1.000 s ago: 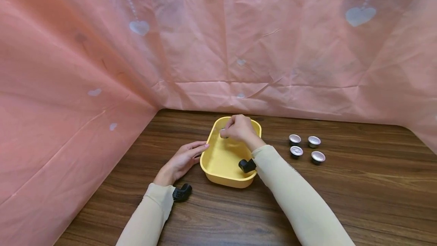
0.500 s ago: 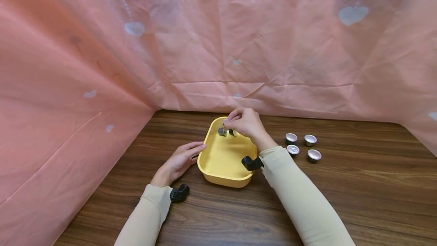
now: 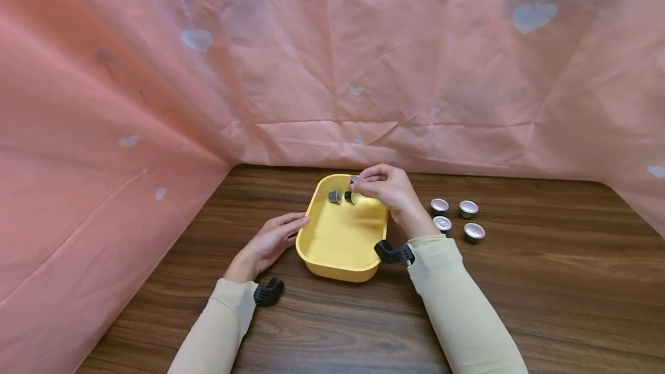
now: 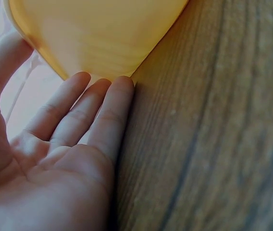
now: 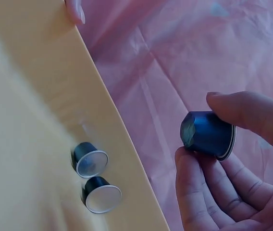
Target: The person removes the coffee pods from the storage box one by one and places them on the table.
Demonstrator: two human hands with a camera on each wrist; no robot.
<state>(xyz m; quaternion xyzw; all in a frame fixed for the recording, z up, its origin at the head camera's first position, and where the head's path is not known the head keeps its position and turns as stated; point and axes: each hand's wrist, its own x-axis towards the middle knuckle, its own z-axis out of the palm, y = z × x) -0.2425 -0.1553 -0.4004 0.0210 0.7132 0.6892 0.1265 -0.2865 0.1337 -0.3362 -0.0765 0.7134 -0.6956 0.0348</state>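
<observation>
My right hand [image 3: 397, 192] pinches a blue coffee capsule [image 5: 208, 134] between thumb and fingertips, over the far right part of a yellow tray [image 3: 340, 275]. The capsule lies on its side in the right wrist view, its foil rim towards the palm. Two dark coffee capsules, one [image 3: 335, 197] left of the other [image 3: 350, 197], lie on their sides inside the tray near its far end. My left hand [image 3: 265, 247] rests against the tray's left side, fingers extended. In the left wrist view its fingertips [image 4: 122, 84] touch the tray's outer wall and the thumb lies along the rim.
To the right of the tray, several foil-topped capsules [image 3: 474, 232] stand on the brown wooden table [image 3: 332, 328]. A pink cloth [image 3: 291, 85] with pale hearts hangs behind and along the left. Black wrist devices [image 3: 393, 251] sit on both wrists.
My right hand has risen from inside the tray and drawn right, the capsule pinched in its fingers. The two capsules inside have come into view. My left hand keeps its place on the tray.
</observation>
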